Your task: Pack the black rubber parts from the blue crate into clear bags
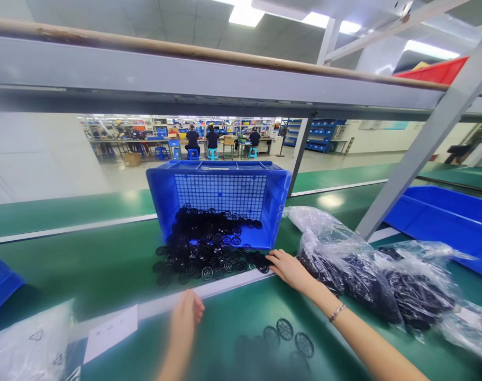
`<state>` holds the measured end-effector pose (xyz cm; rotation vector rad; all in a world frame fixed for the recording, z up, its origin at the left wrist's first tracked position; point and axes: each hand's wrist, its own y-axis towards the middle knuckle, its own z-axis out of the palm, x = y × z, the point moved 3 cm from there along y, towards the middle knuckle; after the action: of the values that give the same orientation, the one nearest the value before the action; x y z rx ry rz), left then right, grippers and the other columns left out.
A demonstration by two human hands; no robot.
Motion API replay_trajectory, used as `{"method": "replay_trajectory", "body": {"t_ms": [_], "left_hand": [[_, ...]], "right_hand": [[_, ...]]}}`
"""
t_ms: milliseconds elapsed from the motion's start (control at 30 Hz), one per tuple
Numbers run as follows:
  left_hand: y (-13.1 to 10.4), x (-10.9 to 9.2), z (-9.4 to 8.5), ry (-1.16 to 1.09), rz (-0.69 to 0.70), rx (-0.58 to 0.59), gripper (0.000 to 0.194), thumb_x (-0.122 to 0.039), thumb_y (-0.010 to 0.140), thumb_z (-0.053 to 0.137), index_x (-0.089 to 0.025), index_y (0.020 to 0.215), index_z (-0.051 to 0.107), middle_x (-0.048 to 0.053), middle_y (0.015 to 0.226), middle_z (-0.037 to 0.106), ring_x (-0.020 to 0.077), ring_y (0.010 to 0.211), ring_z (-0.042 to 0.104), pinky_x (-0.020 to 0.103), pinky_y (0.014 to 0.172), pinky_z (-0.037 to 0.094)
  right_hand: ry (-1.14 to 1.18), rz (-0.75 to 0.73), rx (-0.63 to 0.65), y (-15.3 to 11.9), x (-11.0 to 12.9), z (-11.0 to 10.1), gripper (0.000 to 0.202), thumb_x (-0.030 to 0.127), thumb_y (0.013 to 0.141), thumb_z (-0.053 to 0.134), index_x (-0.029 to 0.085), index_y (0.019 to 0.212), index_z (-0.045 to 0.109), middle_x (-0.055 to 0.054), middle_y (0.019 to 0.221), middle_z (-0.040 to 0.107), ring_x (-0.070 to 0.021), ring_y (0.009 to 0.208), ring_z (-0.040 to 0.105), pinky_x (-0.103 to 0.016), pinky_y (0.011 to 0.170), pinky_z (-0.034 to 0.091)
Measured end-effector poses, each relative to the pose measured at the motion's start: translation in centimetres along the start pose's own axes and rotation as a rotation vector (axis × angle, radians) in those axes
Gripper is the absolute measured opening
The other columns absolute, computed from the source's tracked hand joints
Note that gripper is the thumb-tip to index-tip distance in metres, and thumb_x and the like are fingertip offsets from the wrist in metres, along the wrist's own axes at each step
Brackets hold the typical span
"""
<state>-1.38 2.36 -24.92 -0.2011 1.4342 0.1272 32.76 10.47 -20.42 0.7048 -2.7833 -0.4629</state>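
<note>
A blue plastic crate (219,165) lies tipped on its side, its opening facing me. Black spoked plastic discs (203,243) spill from it in a heap onto the green surface. My right hand (287,269) reaches to the right edge of this heap, fingers stretched out and touching the discs there; a bracelet is on its wrist. Below and in front of the heap is my left hand (186,312), smeared by motion, its fingers hard to make out. Nearer to me, between my arms, are several more black discs (284,328), some of them blurred.
Clear plastic bags of black parts (367,280) lie at the right, before a blue bin (443,222). A white bag (26,338) and a paper slip (111,332) are at the left. A shelf beam (225,74) crosses overhead. People (212,138) sit far behind.
</note>
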Motion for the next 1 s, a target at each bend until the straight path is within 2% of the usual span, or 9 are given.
{"method": "replay_trajectory", "body": {"t_ms": [133,200,300,367,467,700,833,900,1000], "left_hand": [[0.0,-0.3,0.1,0.001,0.004,-0.010,0.052,-0.066,0.081,0.054,-0.018,0.063,0.057,0.003,0.061,0.060,0.0138,0.054,0.051,0.024,0.052,0.040],[0.0,-0.3,0.2,0.005,0.010,-0.012,0.052,-0.066,0.081,0.054,-0.018,0.063,0.057,0.003,0.060,0.060,0.0137,0.053,0.050,0.024,0.052,0.040],[0.0,-0.3,0.1,0.021,0.024,-0.009,0.053,-0.067,0.081,0.054,-0.018,0.062,0.057,0.003,0.060,0.059,0.0136,0.053,0.050,0.024,0.051,0.040],[0.0,-0.3,0.1,0.025,0.036,-0.009,0.053,-0.067,0.081,0.054,-0.018,0.062,0.057,0.003,0.060,0.060,0.0136,0.053,0.050,0.024,0.051,0.040],[-0.2,-0.4,0.0,0.025,0.046,-0.010,0.053,-0.066,0.082,0.053,-0.017,0.062,0.057,0.003,0.060,0.059,0.0134,0.053,0.050,0.023,0.051,0.041],[-0.3,-0.6,0.1,0.016,0.033,-0.011,0.054,-0.067,0.081,0.054,-0.017,0.062,0.057,0.003,0.059,0.059,0.0128,0.053,0.050,0.023,0.051,0.040],[-0.3,-0.7,0.2,0.020,0.025,-0.019,0.053,-0.067,0.080,0.054,-0.018,0.061,0.056,0.003,0.059,0.059,0.0134,0.053,0.050,0.023,0.051,0.040],[-0.3,-0.6,0.2,0.017,0.019,-0.017,0.053,-0.067,0.080,0.054,-0.018,0.061,0.056,0.003,0.059,0.059,0.0133,0.053,0.050,0.023,0.051,0.039],[-0.2,-0.5,0.2,0.015,0.015,-0.018,0.053,-0.067,0.081,0.054,-0.018,0.062,0.057,0.003,0.060,0.060,0.0134,0.053,0.050,0.023,0.051,0.040]], "right_hand": [[0.041,0.079,-0.059,-1.1,1.0,-0.7,0.029,0.033,0.100,0.039,0.019,0.113,0.060,-0.012,0.108,0.067,-0.0264,0.099,0.064,-0.044,0.088,0.053],[0.186,0.196,-0.074,-2.1,1.9,-1.3,0.033,0.038,0.103,0.032,0.020,0.115,0.055,-0.009,0.098,0.069,-0.0215,0.083,0.067,-0.036,0.075,0.056],[0.562,0.330,0.081,-3.6,3.9,-1.2,0.032,0.046,0.102,0.035,0.021,0.106,0.055,-0.001,0.081,0.067,-0.0151,0.063,0.061,-0.026,0.056,0.050],[0.649,0.296,0.212,-4.5,5.4,-0.8,0.027,0.046,0.097,0.048,0.021,0.096,0.058,0.000,0.079,0.065,-0.0142,0.064,0.058,-0.025,0.058,0.047],[0.558,0.241,0.239,-5.2,6.6,-0.5,0.020,0.040,0.091,0.057,0.022,0.092,0.064,-0.001,0.087,0.062,-0.0133,0.067,0.054,-0.025,0.061,0.045],[0.545,0.074,0.323,-5.4,7.7,-2.6,0.029,0.034,0.099,0.044,0.023,0.092,0.069,-0.003,0.093,0.067,-0.0175,0.086,0.062,-0.029,0.080,0.048],[0.610,0.037,0.526,-5.6,8.0,-3.1,0.030,0.033,0.098,0.044,0.022,0.090,0.070,-0.002,0.086,0.071,-0.0165,0.077,0.065,-0.026,0.070,0.049],[0.565,0.097,0.482,-5.0,7.2,-2.8,0.027,0.033,0.097,0.044,0.021,0.089,0.067,-0.001,0.078,0.069,-0.0160,0.069,0.064,-0.025,0.063,0.049],[0.333,0.192,0.168,-3.2,5.3,-2.2,0.018,0.031,0.094,0.047,0.022,0.095,0.062,-0.002,0.084,0.067,-0.0177,0.073,0.063,-0.029,0.068,0.049]]}}
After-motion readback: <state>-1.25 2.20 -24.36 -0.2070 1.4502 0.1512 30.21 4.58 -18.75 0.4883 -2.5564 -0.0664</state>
